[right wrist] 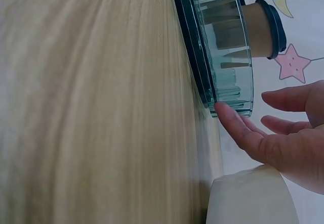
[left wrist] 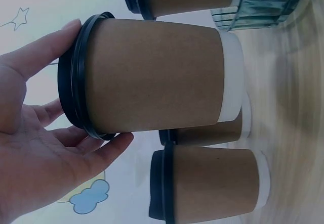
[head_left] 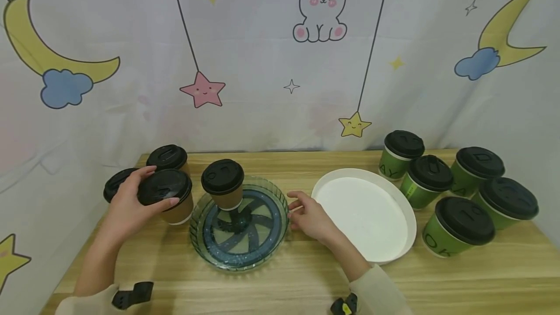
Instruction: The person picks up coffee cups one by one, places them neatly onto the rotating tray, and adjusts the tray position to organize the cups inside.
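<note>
Left hand [head_left: 131,203]: gripped brown lidded cup [head_left: 168,198] by its lid rim, beside glass dish [head_left: 262,244].
Right hand [head_left: 308,215]: open, fingertips touching dish rim, apparently steadying it.
Dish: held one brown cup [head_left: 224,186].

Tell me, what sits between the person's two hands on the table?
In the head view, the blue glass dish with one brown cup in it lies between the left hand and right hand.

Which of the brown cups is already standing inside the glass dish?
The brown cup at the back of the blue-green glass dish. The other brown ones stand on the table left of it, one held by the left hand.
</note>
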{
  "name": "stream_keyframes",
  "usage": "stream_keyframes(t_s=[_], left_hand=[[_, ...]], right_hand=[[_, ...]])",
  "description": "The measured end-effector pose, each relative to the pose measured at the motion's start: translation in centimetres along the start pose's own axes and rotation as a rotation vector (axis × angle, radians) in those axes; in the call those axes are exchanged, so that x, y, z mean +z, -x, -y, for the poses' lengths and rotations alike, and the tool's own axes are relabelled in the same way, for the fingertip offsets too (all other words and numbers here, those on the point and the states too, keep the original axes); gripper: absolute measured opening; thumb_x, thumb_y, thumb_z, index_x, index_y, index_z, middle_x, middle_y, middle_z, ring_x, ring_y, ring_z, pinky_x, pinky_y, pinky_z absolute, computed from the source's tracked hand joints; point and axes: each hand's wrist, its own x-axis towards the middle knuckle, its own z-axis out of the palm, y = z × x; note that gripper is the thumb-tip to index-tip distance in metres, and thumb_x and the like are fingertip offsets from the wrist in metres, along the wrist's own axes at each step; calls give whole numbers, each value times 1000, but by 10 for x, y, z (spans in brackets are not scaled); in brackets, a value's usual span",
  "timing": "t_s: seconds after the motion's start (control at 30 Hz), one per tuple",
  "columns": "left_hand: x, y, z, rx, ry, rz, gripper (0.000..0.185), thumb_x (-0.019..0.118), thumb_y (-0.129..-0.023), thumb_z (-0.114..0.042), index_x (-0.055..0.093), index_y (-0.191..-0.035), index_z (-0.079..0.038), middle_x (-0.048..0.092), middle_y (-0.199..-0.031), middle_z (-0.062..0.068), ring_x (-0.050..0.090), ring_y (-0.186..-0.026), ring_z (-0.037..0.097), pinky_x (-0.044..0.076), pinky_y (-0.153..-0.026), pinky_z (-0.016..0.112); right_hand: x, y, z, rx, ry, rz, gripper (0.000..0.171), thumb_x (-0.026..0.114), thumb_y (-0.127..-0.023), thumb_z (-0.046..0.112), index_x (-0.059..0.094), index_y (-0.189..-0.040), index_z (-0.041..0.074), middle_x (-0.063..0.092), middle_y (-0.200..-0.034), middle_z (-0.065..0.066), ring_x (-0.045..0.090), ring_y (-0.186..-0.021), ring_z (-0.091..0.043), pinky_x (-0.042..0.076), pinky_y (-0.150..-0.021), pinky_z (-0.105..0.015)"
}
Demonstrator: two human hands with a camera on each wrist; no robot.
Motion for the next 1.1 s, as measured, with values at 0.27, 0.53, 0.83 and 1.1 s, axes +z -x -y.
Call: stream_keyframes(t_s=[0.27,0.53,0.83,1.1], left_hand=[[-6,5,-11,37,11,4,88,77,-74,-29,27,-140,0,35,-132,30,26,-119,51,23,-88,65],[-5,9,-19,50,2,22,88,77,-73,-31,28,-139,-1,37,-130,30,29,-117,50,26,-85,64],[4,14,-23,73,35,51,86,78,-72,-28,30,-139,-3,40,-128,26,29,-116,45,28,-84,60],[12,17,-29,69,62,84,85,78,-73,-27,30,-138,-2,39,-128,25,31,-115,42,31,-84,57]], right_hand=[[0,0,-3,-12,-4,-3,48,51,-83,-10,42,-129,-5,51,-104,-23,56,-85,-28,53,-63,-39],[1,-1,-4,-11,-2,0,47,51,-83,-11,43,-128,-4,51,-103,-22,56,-84,-27,54,-63,-36],[1,-1,-2,-28,6,-2,47,51,-82,-11,42,-128,-5,52,-102,-22,57,-83,-26,54,-63,-38],[0,-1,-3,-23,8,-1,47,51,-82,-11,43,-128,-6,52,-102,-22,57,-82,-25,54,-63,-37]])
